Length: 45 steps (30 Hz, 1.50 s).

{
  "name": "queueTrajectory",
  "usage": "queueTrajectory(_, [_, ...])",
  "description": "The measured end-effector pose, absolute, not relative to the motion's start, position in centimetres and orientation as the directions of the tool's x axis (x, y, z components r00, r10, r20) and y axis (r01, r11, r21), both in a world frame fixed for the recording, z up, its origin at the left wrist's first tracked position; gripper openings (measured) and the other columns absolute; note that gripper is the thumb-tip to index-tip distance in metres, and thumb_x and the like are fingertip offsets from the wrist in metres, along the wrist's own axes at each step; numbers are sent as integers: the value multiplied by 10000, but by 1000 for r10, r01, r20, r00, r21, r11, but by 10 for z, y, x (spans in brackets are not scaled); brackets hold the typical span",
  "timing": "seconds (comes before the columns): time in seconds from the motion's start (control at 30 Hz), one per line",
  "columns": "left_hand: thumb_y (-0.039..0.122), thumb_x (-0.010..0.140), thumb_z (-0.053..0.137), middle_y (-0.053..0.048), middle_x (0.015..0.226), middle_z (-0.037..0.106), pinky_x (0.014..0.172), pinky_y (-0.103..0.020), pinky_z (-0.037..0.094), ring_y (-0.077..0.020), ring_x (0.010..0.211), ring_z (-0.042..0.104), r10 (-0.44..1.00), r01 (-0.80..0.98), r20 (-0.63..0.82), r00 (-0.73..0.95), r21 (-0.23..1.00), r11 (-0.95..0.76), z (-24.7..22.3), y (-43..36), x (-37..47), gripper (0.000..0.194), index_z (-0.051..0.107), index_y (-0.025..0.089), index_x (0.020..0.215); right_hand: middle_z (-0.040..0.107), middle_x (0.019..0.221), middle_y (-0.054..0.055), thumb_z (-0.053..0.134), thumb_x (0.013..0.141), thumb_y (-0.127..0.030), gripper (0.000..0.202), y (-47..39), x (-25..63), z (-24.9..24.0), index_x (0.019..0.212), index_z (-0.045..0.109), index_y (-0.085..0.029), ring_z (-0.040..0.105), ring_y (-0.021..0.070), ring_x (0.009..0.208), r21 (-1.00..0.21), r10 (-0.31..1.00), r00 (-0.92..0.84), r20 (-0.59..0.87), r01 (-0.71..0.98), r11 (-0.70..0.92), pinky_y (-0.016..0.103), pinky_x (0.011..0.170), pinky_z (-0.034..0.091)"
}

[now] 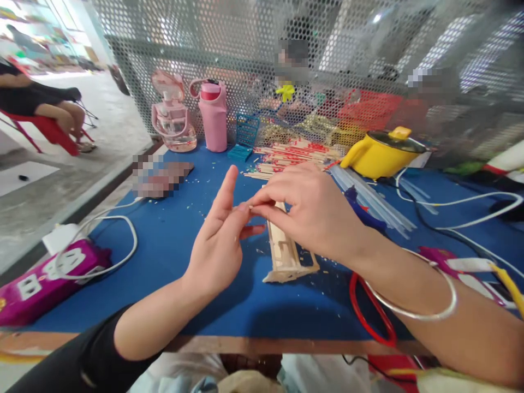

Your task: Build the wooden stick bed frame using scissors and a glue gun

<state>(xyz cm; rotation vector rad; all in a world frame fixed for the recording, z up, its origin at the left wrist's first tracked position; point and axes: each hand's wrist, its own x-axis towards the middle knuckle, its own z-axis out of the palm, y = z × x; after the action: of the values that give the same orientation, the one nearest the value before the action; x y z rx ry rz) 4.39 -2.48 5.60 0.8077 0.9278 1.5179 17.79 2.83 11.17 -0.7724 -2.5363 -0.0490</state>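
Head view: pale wooden frame (281, 244), narrow, near end ragged.

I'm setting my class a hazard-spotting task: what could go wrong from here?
The tiny pale piece in the grip of the right hand, close against the left hand, could slip and be hard to find again. In this view the right hand overlaps the wooden frame, so a dip might knock it. The red loop lies near the table's front edge; a nudge could send it off.
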Motion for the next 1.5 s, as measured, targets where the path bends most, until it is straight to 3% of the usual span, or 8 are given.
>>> queueTrajectory(0.2, [173, 800, 552, 37, 713, 627, 659, -235, 511, -136, 726, 625, 993, -469, -11, -117, 882, -45, 55, -28, 46, 655, 371, 349, 1405, 684, 808, 32, 503, 877, -206, 188, 12, 179, 113, 819, 682, -216, 563, 214, 849, 124, 458, -753, 473, 571, 811, 402, 834, 346])
queueTrajectory(0.33, [168, 797, 558, 30, 723, 628, 662, -235, 499, -137, 729, 620, 997, -453, 13, -79, 890, -48, 52, -31, 49, 667, 358, 323, 1415, 676, 761, 42, 513, 855, -204, 189, 7, 180, 118, 783, 687, -208, 566, 221, 821, 155, 477, -784, 398, 569, 808, 420, 842, 354])
queueTrajectory(0.47, [168, 790, 577, 9, 784, 647, 691, -244, 486, -159, 803, 626, 999, -449, 26, -40, 893, -41, 51, -33, 51, 623, 416, 308, 1376, 662, 706, 28, 554, 830, -217, 168, 10, 185, 124, 732, 691, -208, 580, 204, 776, 22, 537, -771, 342, 578, 816, 388, 800, 391])
queueTrajectory(0.6, [173, 792, 574, -8, 881, 665, 650, -218, 454, -151, 813, 607, 977, -428, 22, -211, 897, -113, 48, -26, 46, 487, 509, 287, 1261, 647, 673, -10, 614, 791, -222, 134, 16, 203, 123, 673, 676, -210, 572, 138, 649, -293, 657, -703, 272, 590, 752, 284, 649, 426])
queueTrajectory(0.7, [212, 785, 595, -8, 836, 659, 553, -199, 405, -113, 677, 555, 977, -374, -122, -175, 926, 48, 39, -16, 43, 310, 577, 229, 1094, 642, 659, -28, 639, 772, -215, 105, 20, 215, 119, 677, 683, -206, 564, 106, 604, -422, 694, -709, 121, 597, 683, 241, 581, 417])
queueTrajectory(0.83, [260, 782, 616, -21, 770, 650, 565, -222, 404, -125, 671, 562, 926, -364, -354, 132, 851, 378, 31, -10, 47, 273, 559, 181, 1036, 653, 663, -32, 627, 784, -182, 112, 22, 217, 115, 693, 690, -203, 572, 102, 646, -386, 634, -770, 71, 565, 729, 242, 660, 418])
queueTrajectory(1.07, [234, 761, 680, -26, 779, 697, 776, -304, 471, -157, 771, 649, 939, -460, -271, 213, 820, 341, 37, -13, 47, 423, 477, 168, 1127, 625, 593, -44, 610, 762, -121, 154, 22, 207, 109, 629, 658, -183, 540, 88, 598, -311, 582, -807, 99, 531, 788, 249, 677, 375])
queueTrajectory(1.5, [107, 763, 660, -36, 703, 678, 599, -217, 500, -85, 557, 611, 900, -478, -329, 287, 765, 432, 41, -15, 46, 497, 464, 134, 1219, 633, 621, -20, 579, 774, -142, 160, 25, 203, 118, 672, 687, -201, 551, 136, 657, -141, 497, -867, 39, 488, 862, 302, 696, 342])
